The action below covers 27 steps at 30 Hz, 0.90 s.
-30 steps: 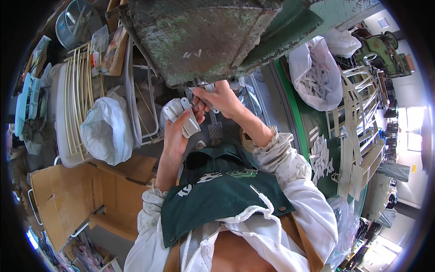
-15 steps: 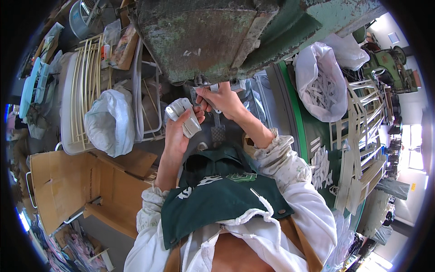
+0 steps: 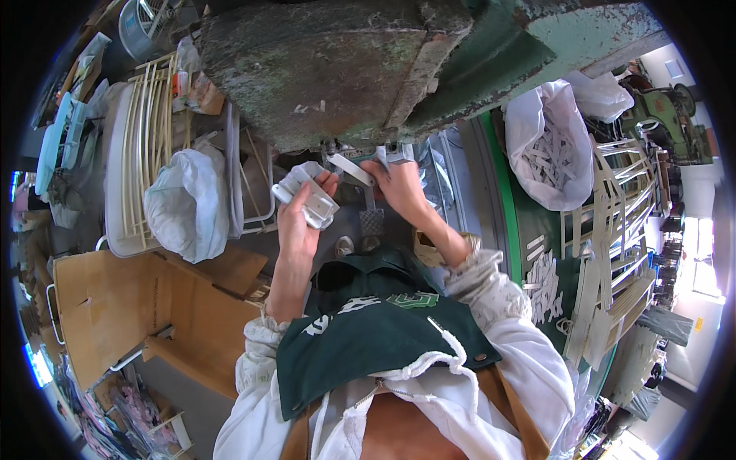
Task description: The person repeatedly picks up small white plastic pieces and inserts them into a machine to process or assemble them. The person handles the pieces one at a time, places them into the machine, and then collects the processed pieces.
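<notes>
A stack of small, flat, pale metal strips (image 3: 313, 202) rests in my left hand (image 3: 297, 230), the fingers and thumb closed around it. A single flat strip (image 3: 353, 169) with a rounded end slants down to the right, its lower end at the fingers of my right hand (image 3: 403, 188), which appear closed on it. The strip's upper end lies just under the lower edge of a worn green machine (image 3: 322, 77). Some fingertips of the right hand are hidden.
On the left are a white plastic bag (image 3: 184, 203) and an opened cardboard box (image 3: 107, 314). To the right, a white sack (image 3: 548, 146) of metal strips stands on a green surface, near loose strips (image 3: 543, 284) and long slotted offcuts (image 3: 613, 230). A pedal (image 3: 371, 223) lies below my hands.
My right hand has moved slightly right and down, and the slanting strip now shows plainly. The left hand's stack has shifted slightly left and tilted. The view has shifted a little.
</notes>
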Tool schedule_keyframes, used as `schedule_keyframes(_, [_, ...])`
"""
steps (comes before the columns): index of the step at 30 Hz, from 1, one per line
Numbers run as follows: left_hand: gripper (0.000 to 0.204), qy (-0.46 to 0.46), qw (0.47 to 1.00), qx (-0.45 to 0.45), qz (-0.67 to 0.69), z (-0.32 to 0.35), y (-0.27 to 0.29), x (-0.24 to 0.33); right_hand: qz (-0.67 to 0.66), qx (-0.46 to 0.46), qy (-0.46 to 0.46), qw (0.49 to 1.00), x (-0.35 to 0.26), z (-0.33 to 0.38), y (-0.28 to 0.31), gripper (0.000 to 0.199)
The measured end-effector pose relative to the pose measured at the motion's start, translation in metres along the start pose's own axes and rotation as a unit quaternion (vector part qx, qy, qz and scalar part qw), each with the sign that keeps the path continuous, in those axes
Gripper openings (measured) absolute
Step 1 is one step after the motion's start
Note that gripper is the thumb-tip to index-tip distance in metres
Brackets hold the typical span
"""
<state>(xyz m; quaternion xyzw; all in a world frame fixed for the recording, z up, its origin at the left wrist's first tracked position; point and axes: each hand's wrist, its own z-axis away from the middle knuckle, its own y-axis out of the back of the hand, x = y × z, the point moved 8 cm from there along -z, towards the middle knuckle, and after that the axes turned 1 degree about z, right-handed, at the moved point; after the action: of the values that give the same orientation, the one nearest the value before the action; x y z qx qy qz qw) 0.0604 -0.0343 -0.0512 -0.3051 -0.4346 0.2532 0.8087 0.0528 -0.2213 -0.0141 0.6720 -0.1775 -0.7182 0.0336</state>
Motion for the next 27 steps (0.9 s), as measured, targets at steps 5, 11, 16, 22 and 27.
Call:
schedule_keyframes(5, [0.042, 0.049, 0.997, -0.065, 0.009, 0.009, -0.004, -0.028, 0.016, 0.002, 0.119, 0.993, -0.024, 0.054, -0.013, 0.02])
schedule_keyframes(11, [0.043, 0.061, 0.995, -0.082, 0.006, 0.025, -0.001, -0.034, -0.11, -0.115, -0.12, 0.98, 0.013, 0.062, -0.034, 0.016])
schedule_keyframes(16, [0.031, -0.066, 0.989, -0.02, -0.13, 0.029, 0.017, -0.006, -0.098, -0.169, -0.157, 0.968, 0.015, 0.067, -0.037, 0.015])
schedule_keyframes(22, [0.016, -0.148, 0.884, -0.106, -0.43, 0.048, -0.001, 0.022, -0.16, -0.252, -0.225, 0.928, 0.013, 0.07, -0.029, 0.016])
schedule_keyframes(27, [0.023, -0.203, 0.675, -0.31, -0.638, 0.061, -0.01, -0.01, -0.207, -0.269, -0.305, 0.89, 0.042, 0.082, -0.038, 0.019])
